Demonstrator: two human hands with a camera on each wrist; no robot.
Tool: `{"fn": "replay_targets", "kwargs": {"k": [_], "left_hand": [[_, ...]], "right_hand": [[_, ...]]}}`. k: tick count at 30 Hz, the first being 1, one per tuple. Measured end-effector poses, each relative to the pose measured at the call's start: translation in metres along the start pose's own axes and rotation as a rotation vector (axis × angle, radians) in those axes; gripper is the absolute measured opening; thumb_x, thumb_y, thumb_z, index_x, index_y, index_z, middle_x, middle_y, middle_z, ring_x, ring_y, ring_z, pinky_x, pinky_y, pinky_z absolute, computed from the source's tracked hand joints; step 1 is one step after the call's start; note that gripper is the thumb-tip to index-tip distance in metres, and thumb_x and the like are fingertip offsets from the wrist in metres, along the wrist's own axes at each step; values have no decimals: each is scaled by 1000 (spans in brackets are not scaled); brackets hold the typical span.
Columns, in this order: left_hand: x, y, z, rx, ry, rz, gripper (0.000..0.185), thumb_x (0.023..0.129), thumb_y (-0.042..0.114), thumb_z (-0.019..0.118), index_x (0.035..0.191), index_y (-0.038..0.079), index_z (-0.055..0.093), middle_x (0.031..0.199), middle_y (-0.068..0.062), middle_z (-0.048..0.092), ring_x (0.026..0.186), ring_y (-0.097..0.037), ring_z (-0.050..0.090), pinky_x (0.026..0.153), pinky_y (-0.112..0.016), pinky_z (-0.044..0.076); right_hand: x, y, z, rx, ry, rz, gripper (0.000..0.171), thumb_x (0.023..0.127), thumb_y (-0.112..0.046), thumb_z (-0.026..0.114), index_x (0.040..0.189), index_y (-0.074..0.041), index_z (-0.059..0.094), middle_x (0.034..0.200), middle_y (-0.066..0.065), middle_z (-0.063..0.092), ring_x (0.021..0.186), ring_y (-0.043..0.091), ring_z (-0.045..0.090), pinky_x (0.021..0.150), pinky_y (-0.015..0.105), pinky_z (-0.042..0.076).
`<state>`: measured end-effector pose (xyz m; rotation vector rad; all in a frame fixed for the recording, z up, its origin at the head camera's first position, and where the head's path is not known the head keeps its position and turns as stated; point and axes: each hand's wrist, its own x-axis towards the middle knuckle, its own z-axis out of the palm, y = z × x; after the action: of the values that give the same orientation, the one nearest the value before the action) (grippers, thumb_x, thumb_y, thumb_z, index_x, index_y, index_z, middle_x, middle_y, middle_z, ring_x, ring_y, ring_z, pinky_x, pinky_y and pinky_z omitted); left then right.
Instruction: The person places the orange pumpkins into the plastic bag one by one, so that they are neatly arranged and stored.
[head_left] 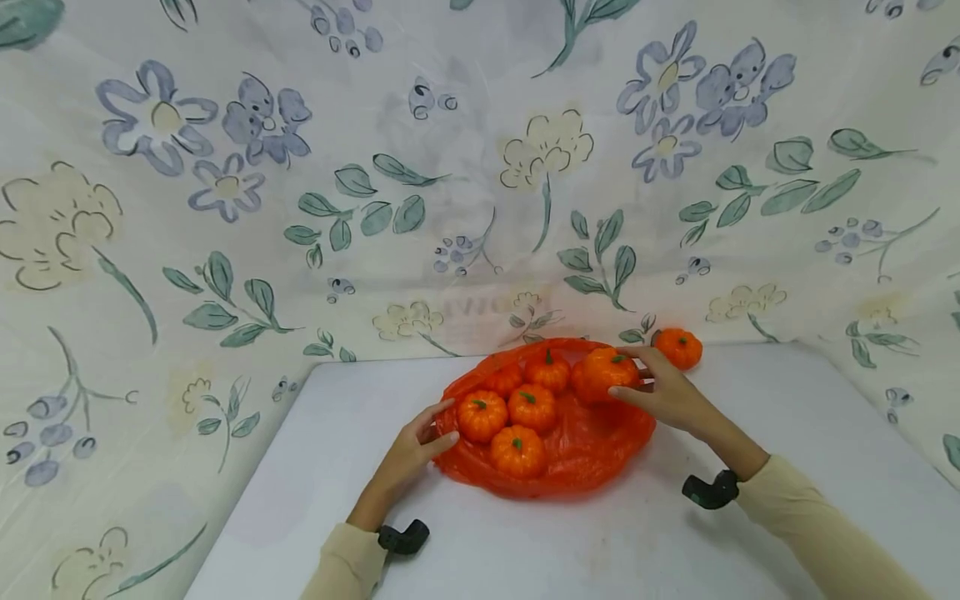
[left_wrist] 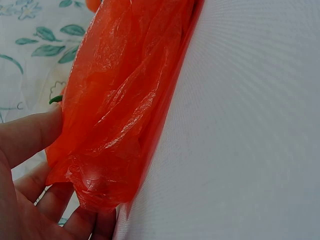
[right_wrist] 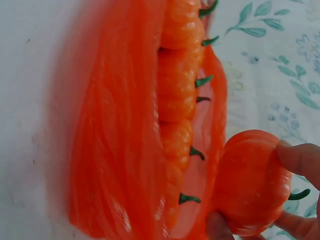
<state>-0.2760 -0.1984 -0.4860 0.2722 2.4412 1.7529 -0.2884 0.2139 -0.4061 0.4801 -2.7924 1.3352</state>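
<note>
A red plastic bag [head_left: 600, 467] lies wide-mouthed on the table with several small orange pumpkins [head_left: 517, 451] inside it, their green stems showing. At the bag's left side, my left hand [head_left: 412, 446] holds its rim, the thumb on one side and the fingers curled beneath, as the left wrist view shows on the crinkled plastic [left_wrist: 120, 100]. My right hand [head_left: 667, 396] grips one small pumpkin [right_wrist: 252, 182] between thumb and fingers, over the bag's right part. Some bagged pumpkins are partly hidden by the plastic in the right wrist view.
One more small pumpkin [head_left: 678, 348] sits outside the bag, at the table's back edge, right of my right hand. The white table [head_left: 585, 550] meets a flower-patterned cloth [head_left: 480, 208] at the back and sides.
</note>
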Motion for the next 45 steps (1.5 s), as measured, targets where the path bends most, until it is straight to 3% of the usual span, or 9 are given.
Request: {"fn": "replay_targets", "kwargs": {"k": [9,20,26,33,39,45], "left_hand": [[-1,-6,5,-12,-10,-17,59,93,29,68,148,24,47,159,-10,40,137,-35,47,109,-51,46],[2,-2,0,-24,5,6,57,94,26,68,147,23,49,157,-10,41,134,-32,50,109,-48,47],[0,-1,1,-16,0,12,59,94,26,67,149,19,47,157,-14,42,130,-32,52,105,-47,51],[-2,1,2,-16,12,13,57,94,26,68,148,22,49,157,-11,42,135,-33,49,109,-50,47],[-10,-3,-1,-5,26,-4,57,93,27,68,147,22,49,158,-12,40,141,-38,42,112,-56,41],[-3,0,0,-7,19,12,58,93,27,68,147,22,49,159,-12,38,144,-39,39,114,-58,37]], "right_hand": [[-6,8,23,-27,-15,27,74,89,-40,74,148,-8,42,146,26,37,128,48,46,98,59,52],[1,11,39,-66,-52,-13,69,88,-42,75,141,-6,48,137,21,41,128,43,46,102,63,47],[1,16,49,-106,-67,4,71,86,-43,76,141,-6,49,138,21,43,128,43,47,99,62,50],[0,19,55,-126,-47,14,68,85,-38,78,140,-8,52,134,19,47,126,41,49,99,62,50],[-3,19,64,-168,-49,-40,64,85,-35,79,138,-10,55,130,15,51,122,37,54,95,57,54],[-1,17,60,-208,-37,-36,64,85,-34,80,139,-10,55,132,14,51,121,35,56,96,55,55]]}}
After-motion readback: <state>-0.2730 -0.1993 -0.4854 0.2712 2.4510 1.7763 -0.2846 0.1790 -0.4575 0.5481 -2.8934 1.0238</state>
